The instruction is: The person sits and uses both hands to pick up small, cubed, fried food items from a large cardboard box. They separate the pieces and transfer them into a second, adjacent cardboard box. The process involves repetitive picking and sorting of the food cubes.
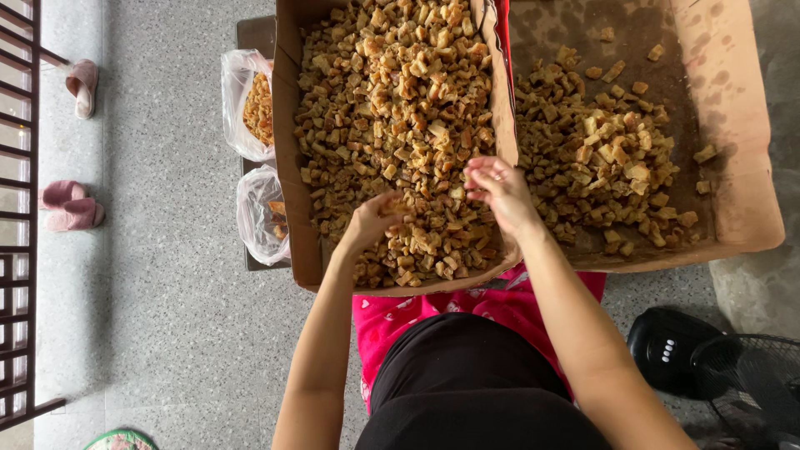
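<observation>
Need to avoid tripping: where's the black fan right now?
In the head view, the black fan stands on the floor at lower right, beside the person's right arm, below the right cardboard box.

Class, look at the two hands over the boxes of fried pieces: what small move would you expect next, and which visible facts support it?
Probably the right hand carries its pinch across into the right box. It hovers at the divide between boxes; the left box is heaped, the right only part filled. The left hand rests in the heap.

We've got open air above the full left box (287, 167), but its tall cardboard walls hem in the sides. Two plastic bags (250, 150) crowd its left. The right box (733, 167) has bare floor far back.
</observation>
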